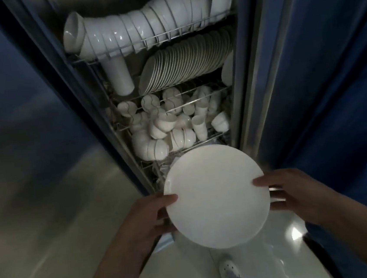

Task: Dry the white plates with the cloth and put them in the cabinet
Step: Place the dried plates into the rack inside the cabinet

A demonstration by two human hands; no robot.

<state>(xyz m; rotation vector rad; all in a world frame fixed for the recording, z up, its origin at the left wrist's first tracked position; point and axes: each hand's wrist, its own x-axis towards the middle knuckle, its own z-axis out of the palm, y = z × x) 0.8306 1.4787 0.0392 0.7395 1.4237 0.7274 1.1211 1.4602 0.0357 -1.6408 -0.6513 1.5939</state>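
A round white plate (217,197) is held flat in front of the open cabinet (245,100), just below its lowest visible rack. My left hand (151,214) grips the plate's left rim, thumb on top and fingers underneath. On the right rim my right hand (283,193) holds it the same way. A row of white plates (183,63) stands on edge in the second wire rack. No cloth is in view.
The top rack carries a row of white bowls (143,27). Small white cups and bowls (172,126) lie jumbled in the lower rack. A steel door (37,199) stands open at the left, blue panels (329,67) at the right. Pale floor and my shoe (229,270) lie below.
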